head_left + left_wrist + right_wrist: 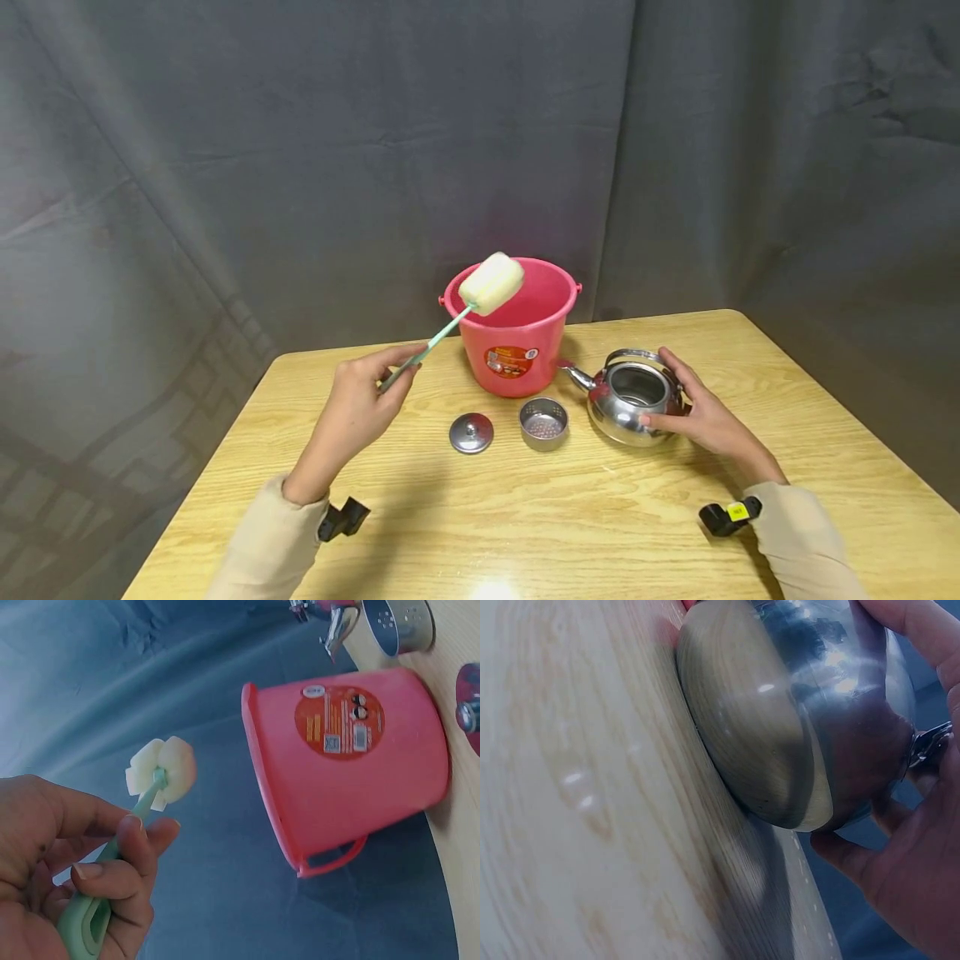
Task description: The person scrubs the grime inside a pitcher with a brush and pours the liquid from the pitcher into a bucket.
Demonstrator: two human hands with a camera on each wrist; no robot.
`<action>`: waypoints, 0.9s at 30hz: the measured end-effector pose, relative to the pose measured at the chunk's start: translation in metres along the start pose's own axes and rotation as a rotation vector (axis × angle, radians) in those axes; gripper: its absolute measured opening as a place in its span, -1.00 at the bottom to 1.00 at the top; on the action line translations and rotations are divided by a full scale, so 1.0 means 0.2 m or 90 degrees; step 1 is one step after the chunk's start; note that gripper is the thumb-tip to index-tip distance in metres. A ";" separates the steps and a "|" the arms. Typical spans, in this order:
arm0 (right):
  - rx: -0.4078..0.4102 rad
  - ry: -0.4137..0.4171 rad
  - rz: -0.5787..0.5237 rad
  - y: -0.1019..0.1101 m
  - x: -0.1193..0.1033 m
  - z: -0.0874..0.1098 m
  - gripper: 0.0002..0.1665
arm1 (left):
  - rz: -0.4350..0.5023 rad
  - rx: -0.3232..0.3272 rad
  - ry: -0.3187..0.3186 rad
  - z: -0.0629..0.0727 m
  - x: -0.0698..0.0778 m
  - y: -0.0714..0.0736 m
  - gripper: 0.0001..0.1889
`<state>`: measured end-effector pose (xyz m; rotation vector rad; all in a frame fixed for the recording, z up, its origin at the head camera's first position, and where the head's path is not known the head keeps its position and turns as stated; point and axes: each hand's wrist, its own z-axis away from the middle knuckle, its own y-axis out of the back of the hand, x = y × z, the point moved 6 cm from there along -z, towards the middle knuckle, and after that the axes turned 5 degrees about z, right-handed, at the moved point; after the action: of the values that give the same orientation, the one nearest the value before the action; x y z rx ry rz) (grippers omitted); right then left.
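In the head view my left hand (363,400) grips the green handle of a sponge brush (491,285), raised so that its pale sponge head overlaps the pink bucket's opening in the picture. The left wrist view shows the fingers curled round the handle (88,919). My right hand (705,417) holds the round body of a shiny steel teapot (626,417) on the table, thumb on the near side and fingers behind. The teapot's lid is off, its spout points left and its top handle stands up. In the right wrist view fingers touch the teapot's body (780,735).
The pink bucket (517,350) stands at the back of the wooden table (480,525). Before it lie a steel lid (471,433) with a knob and a perforated strainer cup (543,423), left of the teapot. A grey curtain (375,167) hangs behind the table.
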<state>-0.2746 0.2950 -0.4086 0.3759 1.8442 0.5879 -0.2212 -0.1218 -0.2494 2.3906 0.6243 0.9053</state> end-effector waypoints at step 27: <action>0.007 0.013 0.000 0.00 0.02 0.04 0.26 | 0.076 -0.190 -0.126 -0.15 0.21 -0.44 -0.73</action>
<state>-0.2683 0.2992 -0.4134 0.3787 1.8675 0.5848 -0.2359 -0.0218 -0.2624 2.2263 0.2530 0.7381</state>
